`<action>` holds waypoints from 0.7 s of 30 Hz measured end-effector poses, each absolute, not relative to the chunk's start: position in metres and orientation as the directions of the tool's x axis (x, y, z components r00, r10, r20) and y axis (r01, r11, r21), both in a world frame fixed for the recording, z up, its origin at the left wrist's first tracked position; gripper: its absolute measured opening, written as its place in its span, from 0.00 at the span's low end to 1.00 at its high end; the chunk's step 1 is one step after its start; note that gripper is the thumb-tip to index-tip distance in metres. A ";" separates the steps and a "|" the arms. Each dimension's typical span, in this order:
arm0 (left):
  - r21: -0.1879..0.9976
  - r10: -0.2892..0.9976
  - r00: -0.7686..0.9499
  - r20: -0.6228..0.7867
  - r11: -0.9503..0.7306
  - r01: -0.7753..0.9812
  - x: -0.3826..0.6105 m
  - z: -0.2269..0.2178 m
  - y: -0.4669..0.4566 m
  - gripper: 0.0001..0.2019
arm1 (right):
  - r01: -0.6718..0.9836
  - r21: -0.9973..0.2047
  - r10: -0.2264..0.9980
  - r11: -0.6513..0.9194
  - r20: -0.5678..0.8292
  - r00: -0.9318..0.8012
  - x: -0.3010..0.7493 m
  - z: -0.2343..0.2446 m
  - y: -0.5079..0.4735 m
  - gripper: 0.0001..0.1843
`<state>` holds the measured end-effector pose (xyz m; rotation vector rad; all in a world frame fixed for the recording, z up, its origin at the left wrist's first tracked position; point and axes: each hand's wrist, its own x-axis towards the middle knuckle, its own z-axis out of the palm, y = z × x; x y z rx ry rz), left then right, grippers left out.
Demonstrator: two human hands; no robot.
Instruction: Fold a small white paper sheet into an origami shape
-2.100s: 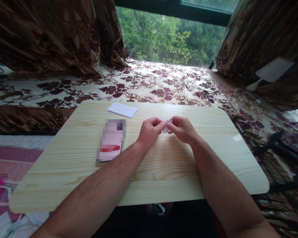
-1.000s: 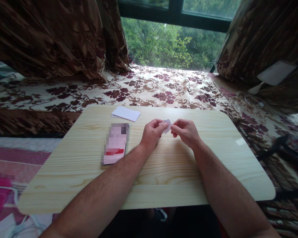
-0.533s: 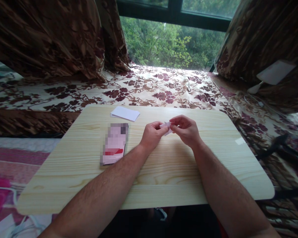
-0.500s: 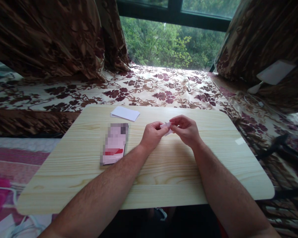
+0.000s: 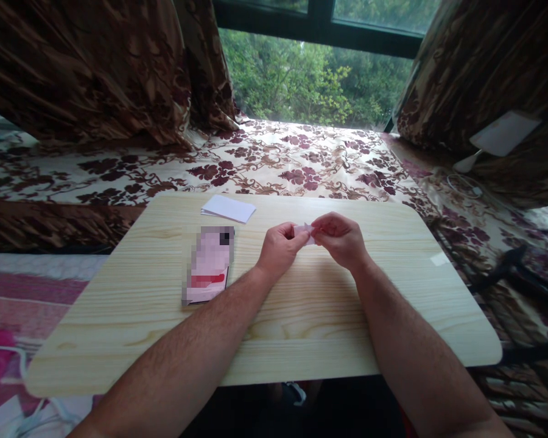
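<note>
The left hand [image 5: 281,246] and right hand [image 5: 340,240] are each pinching 1 small folded paper [image 5: 304,230] by the fingertips, holding it just above the counter [image 5: 301,316], right of the phone [image 5: 209,264]. Tugging unevenly is likely risking a tear or a crushed fold.

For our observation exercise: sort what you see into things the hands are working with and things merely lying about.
In hand: small folded paper, pinched between the left hand and right hand, over the wooden table.
Lying about: stack of white paper and phone, both untouched on the table's left part.
</note>
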<state>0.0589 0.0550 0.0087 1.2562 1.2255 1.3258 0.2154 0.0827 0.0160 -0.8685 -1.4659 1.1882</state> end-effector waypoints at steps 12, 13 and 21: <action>0.996 0.996 -0.043 0.073 -0.071 0.063 0.059 0.019 0.050 0.10 | 0.008 -0.964 0.936 0.266 0.256 -0.243 0.216 0.021 0.082 0.11; 0.996 0.997 -0.039 0.070 -0.067 0.063 0.059 0.018 0.051 0.10 | 0.018 -0.963 0.934 0.268 0.255 -0.250 0.216 0.020 0.082 0.10; 0.999 0.999 -0.011 0.048 -0.048 -0.007 0.057 0.009 0.054 0.08 | -0.047 -0.967 0.925 0.252 0.255 -0.281 0.214 0.018 0.081 0.09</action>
